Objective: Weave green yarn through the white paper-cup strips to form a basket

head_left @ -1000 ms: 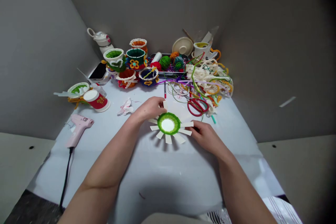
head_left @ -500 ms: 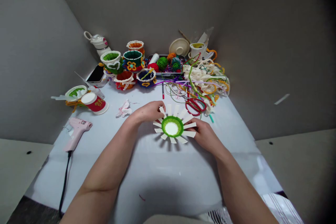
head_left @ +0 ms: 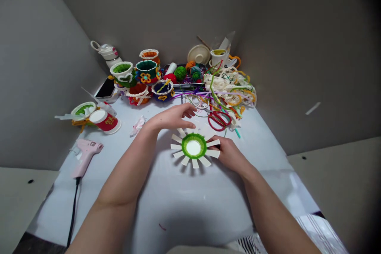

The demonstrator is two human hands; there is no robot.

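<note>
On the table (head_left: 178,198), the right hand (head_left: 228,151) has its grip closed on the cup (head_left: 193,148) at 3 o'clock; the left hand (head_left: 172,116) sits at 12 o'clock, grip spread, contact unclear. The cup, mid-table, should handle as light and semi-stiff; hold it by the wall, as the strips (head_left: 205,161) likely crease easily. Relative to the earlier frame, the left hand has opened out from a strip near 11 o'clock.
</note>
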